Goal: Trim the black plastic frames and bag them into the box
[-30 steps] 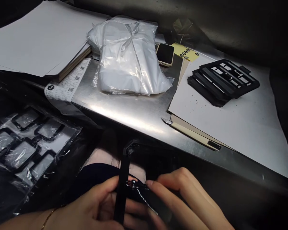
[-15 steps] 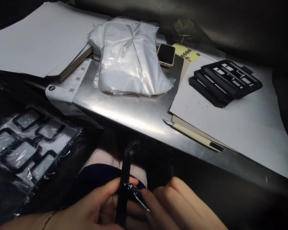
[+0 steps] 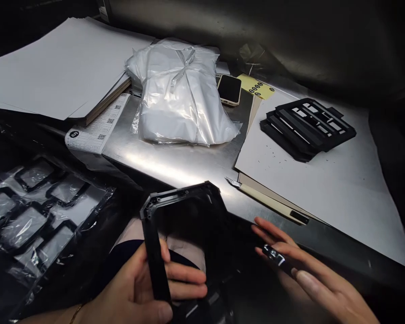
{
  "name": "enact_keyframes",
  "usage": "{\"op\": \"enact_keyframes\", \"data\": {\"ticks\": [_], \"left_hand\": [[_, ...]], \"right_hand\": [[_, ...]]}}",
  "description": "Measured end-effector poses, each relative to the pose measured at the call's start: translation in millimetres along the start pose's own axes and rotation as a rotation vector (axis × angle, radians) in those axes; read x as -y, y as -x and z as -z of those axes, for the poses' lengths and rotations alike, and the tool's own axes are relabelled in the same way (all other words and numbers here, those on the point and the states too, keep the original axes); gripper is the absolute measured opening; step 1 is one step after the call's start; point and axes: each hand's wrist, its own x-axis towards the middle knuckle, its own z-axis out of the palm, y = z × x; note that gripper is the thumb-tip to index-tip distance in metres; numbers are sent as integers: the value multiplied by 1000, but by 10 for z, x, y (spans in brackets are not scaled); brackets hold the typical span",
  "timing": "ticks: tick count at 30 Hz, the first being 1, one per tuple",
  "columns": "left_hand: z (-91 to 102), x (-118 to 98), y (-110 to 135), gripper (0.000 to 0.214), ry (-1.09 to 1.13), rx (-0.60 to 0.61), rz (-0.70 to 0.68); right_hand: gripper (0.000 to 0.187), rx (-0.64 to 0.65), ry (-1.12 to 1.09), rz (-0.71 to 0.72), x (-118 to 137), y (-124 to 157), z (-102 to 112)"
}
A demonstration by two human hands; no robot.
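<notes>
Black frame (image 3: 153, 254) in left hand (image 3: 131, 285), long side pointing toward bench (image 3: 189, 166).

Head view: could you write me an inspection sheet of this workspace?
Surface: metal table, shiny; dark specks on the white sheet.
Things in hand: black frame; small shiny object, type unclear.
Clutter: craft knife, blade exposed; phone; bundle of clear bags; black parts on the sheet.
Hands: left hand grips the black frame; right hand holds the shiny object, apart from it.
Cables: nothing seen.
Surroundings: plastic-covered frames at left; dark wall behind.
</notes>
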Motion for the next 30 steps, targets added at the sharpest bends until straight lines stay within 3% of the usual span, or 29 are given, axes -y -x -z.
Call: {"op": "enact_keyframes", "data": {"ticks": [3,6,10,13,15,17,19,22,26,28,30], "left_hand": [[-61,96,-158,24,17,44,-206],[-116,165,-296,21,-46,152,-287],[-17,143,-338,33,-132,206,-67],[167,15,-347,29,-87,143,74],[263,-111,-378,46,-49,129,147],[289,-237,-409,58,-53,173,218],[238,-325,-409,54,-90,218,258],[77,-337,-315,35,-138,166,206],[-119,-208,-132,23,-210,55,70],[-179,-162,-80,23,-242,58,29],[-218,-147,-61,23,-298,48,-5]], "right_hand": [[21,122,-351,-145,-51,-35,-296],[21,191,-351,-80,-39,-130,-490],[20,251,-177,50,57,-284,-299],[17,443,16,106,225,-411,-34],[15,588,147,117,342,-496,78],[18,684,257,116,426,-567,122],[21,706,337,106,472,-601,126],[19,562,435,130,501,-557,92],[20,100,601,416,519,-360,-96],[26,35,691,617,521,-248,-271],[25,-6,733,720,521,-148,-465]]}}
